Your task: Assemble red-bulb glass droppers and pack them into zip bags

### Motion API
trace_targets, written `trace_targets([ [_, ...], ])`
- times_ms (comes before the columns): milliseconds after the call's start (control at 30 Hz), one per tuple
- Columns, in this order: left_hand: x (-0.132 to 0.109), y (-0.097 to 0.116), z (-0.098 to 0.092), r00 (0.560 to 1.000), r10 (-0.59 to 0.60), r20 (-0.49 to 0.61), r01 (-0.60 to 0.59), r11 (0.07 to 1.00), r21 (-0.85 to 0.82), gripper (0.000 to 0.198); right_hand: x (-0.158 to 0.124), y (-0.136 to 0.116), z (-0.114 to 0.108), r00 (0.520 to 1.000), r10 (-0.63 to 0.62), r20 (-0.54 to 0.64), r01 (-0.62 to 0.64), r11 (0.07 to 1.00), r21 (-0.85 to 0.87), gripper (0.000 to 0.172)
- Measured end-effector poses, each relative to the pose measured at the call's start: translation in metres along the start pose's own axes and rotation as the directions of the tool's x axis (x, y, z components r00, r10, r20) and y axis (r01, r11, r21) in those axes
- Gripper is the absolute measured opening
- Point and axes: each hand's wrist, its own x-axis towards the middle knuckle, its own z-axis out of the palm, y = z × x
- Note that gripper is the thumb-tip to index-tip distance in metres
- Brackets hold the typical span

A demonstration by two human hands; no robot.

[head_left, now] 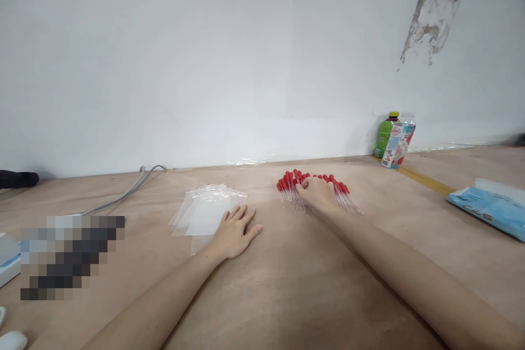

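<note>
A pile of droppers (289,186) with red bulbs and thin clear stems lies in the middle of the table. My right hand (319,191) reaches into that pile, its fingers curled and pinched at a red bulb; the fingertips are partly hidden. Left of the pile, several clear zip bags (207,210) overlap in a loose fan, a red line along their far edges. My left hand (235,232) lies flat with spread fingers at the right edge of the bags, partly over them and partly on the wood.
Against the white wall stand a green bottle (384,136) and a printed clear bottle (398,143). A blue packet (488,208) lies at the right. Toward the left, a grey cable (123,196) runs to a blurred-out dark object (74,257). Yellow tape (426,181) marks the wooden table.
</note>
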Motion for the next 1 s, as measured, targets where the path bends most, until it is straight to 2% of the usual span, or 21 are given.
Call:
trace_targets([
  [233,0.000,0.000,-0.001,0.996,0.081,-0.033,-0.081,0.997,-0.010,0.056,0.015,0.001,0.022,0.999,0.042,0.004,-0.042,0.998,-0.041,0.027],
  [367,0.000,0.000,-0.001,0.988,0.141,-0.063,-0.143,0.989,-0.023,0.051,0.007,0.005,0.024,0.998,0.010,-0.059,-0.011,1.000,-0.025,0.030],
  [467,-0.002,0.004,-0.003,0.963,0.228,-0.142,-0.228,0.973,0.019,0.043,-0.013,0.003,0.024,0.972,-0.167,-0.168,0.172,0.985,0.017,0.026],
  [567,-0.007,0.010,-0.007,0.927,0.253,-0.278,-0.223,0.965,0.134,0.035,-0.040,0.001,0.018,0.886,-0.429,-0.174,0.449,0.889,0.093,0.025],
  [667,-0.011,0.010,-0.008,0.913,0.124,-0.388,-0.039,0.975,0.219,0.036,-0.065,0.004,0.004,0.757,-0.649,-0.079,0.648,0.729,0.223,0.031],
  [733,-0.011,0.005,-0.008,0.909,-0.025,-0.416,0.137,0.960,0.243,0.044,-0.076,0.011,-0.006,0.675,-0.737,0.030,0.698,0.652,0.296,0.039],
  [800,-0.009,-0.002,-0.006,0.907,-0.211,-0.365,0.308,0.923,0.231,0.055,-0.083,0.020,-0.015,0.613,-0.772,0.167,0.695,0.628,0.350,0.047],
  [900,-0.004,-0.011,-0.002,0.891,-0.421,-0.172,0.450,0.870,0.200,0.065,-0.086,0.030,-0.021,0.570,-0.765,0.298,0.648,0.643,0.409,0.049],
  [1000,0.000,-0.015,-0.001,0.888,-0.450,-0.094,0.459,0.863,0.209,0.057,-0.086,0.033,-0.021,0.586,-0.749,0.310,0.611,0.659,0.438,0.049],
])
